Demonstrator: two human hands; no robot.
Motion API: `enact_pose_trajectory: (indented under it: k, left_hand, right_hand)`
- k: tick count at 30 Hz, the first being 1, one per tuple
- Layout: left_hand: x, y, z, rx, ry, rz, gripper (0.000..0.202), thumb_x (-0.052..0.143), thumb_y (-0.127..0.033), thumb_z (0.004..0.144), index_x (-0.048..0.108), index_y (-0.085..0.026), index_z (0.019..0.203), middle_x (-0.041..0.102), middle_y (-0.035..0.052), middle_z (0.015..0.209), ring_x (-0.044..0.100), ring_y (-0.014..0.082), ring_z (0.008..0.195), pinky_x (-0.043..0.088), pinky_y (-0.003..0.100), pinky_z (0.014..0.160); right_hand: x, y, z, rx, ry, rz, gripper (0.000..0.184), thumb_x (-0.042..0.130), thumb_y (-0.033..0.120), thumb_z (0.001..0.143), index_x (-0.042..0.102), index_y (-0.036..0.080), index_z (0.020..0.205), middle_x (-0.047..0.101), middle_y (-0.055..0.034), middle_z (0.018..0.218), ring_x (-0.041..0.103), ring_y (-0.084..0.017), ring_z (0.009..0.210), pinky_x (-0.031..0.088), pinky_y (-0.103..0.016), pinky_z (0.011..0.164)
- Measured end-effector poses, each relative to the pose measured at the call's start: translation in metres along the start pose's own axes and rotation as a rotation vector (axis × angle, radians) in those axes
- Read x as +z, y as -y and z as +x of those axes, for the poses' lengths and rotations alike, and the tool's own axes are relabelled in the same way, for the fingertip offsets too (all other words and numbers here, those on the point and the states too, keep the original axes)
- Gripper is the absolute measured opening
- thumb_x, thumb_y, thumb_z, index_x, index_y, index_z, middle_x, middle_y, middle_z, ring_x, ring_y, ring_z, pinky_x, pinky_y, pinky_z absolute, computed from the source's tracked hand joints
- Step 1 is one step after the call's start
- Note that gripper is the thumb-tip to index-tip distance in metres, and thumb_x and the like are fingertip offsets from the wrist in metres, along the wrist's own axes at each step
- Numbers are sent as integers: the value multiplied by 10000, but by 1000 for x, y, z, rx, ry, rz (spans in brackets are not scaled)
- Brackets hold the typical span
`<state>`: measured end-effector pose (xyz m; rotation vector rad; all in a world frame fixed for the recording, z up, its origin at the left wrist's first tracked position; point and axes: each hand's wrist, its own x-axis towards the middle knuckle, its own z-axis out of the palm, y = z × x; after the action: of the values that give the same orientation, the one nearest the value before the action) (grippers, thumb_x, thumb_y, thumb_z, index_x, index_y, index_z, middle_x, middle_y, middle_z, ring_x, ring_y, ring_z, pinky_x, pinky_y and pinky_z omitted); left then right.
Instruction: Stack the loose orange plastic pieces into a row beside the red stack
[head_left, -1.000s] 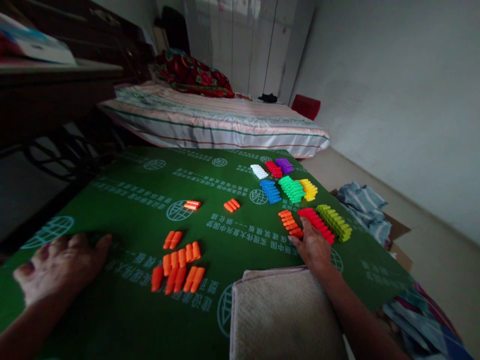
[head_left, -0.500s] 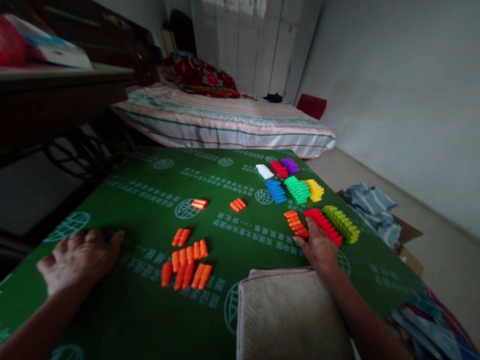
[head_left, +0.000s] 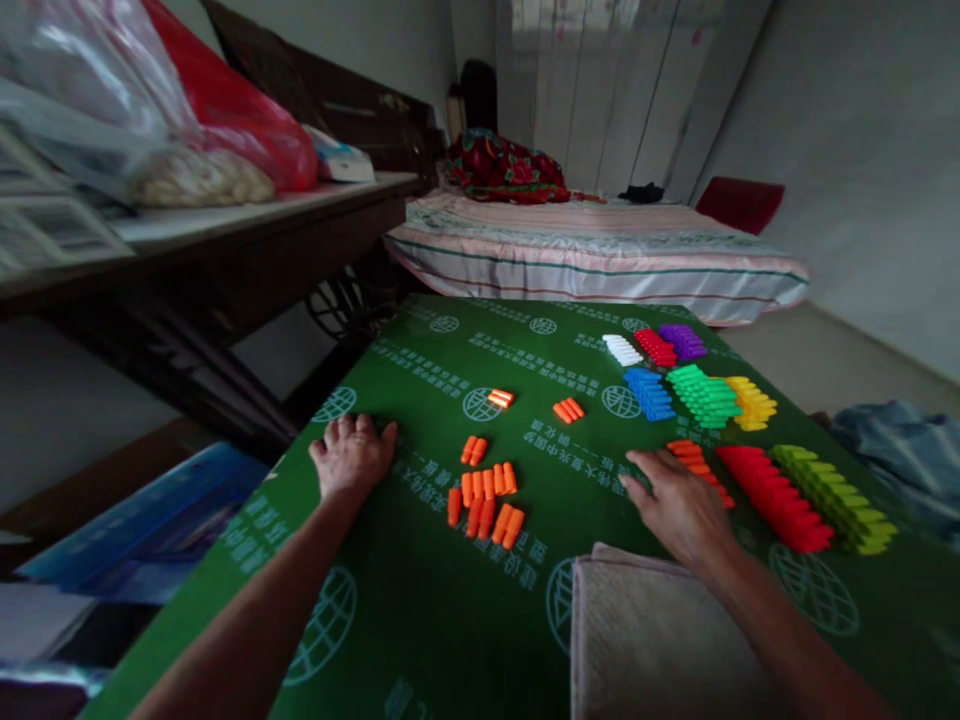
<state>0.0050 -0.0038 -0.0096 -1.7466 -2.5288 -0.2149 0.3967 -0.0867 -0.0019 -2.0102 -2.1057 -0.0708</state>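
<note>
My left hand (head_left: pixel 352 455) lies flat, fingers spread, on the green printed board (head_left: pixel 420 620), holding nothing. Just to its right is a loose cluster of orange plastic pieces (head_left: pixel 486 495). My right hand (head_left: pixel 675 500) hovers low over the board, fingers extended toward the left, beside a row of orange pieces (head_left: pixel 694 462) that it partly hides. Nothing shows in its fingers. Two small orange groups (head_left: pixel 568 410) lie farther out.
Sorted rows stand at the right: red (head_left: pixel 776 487), olive green (head_left: pixel 836 485), blue (head_left: pixel 649 393), bright green (head_left: pixel 703 394), yellow (head_left: pixel 750 400), white (head_left: pixel 622 349), purple (head_left: pixel 681 341). A beige towel (head_left: pixel 645 640) lies near me. A bed (head_left: pixel 600 250) is behind; a dark table (head_left: pixel 225 230) at left.
The camera has swung to the left, so everything sits farther right in view. My right hand has come off the orange row and moved slightly left. My left hand stays flat.
</note>
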Motion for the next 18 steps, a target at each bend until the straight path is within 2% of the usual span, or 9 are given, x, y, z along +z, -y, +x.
enact_pose_trajectory:
  k: [5,8,10,14,16,18]
  left_hand:
    - [2,1,-1,-2,-13,-4,662,210,-535,857,513,-87,1238,446,239,1375,330,384,1321,311,581,1033]
    - [2,2,-1,-6,-14,-3,663,204,-538,858,512,-91,1240,429,240,1393,316,387,1335,309,583,1035]
    - [2,4,-1,-2,-10,-4,662,196,-544,859,515,-97,1231,436,233,1386,318,386,1336,308,579,1040]
    - [-4,4,0,18,15,-15,708,140,-581,855,509,-102,1222,448,239,1361,325,392,1323,309,580,1038]
    - [-7,3,2,23,33,-22,748,118,-610,841,498,-91,1222,432,251,1363,328,407,1311,308,595,1030]
    - [-10,1,5,9,57,-14,765,92,-611,828,501,-81,1200,424,253,1351,331,416,1299,318,602,1016]
  right_hand:
    - [-11,94,40,-299,161,170,233,519,245,906,639,203,1100,670,-78,1115,632,-200,996,491,-302,844]
    - [-8,144,63,-407,232,229,188,532,235,904,641,191,1050,678,-82,1093,623,-197,1028,496,-303,866]
    - [-1,169,75,-419,258,227,201,552,223,889,642,182,1064,679,-94,1114,624,-212,1043,511,-312,862]
    - [9,196,89,-419,339,159,207,564,123,829,689,132,994,693,-139,1095,646,-246,1021,538,-333,835]
    - [9,197,91,-423,352,146,192,568,129,821,700,131,960,698,-131,1089,648,-239,1018,544,-321,821]
    - [5,189,88,-424,338,142,197,557,163,839,692,142,982,694,-110,1098,640,-225,1025,544,-307,812]
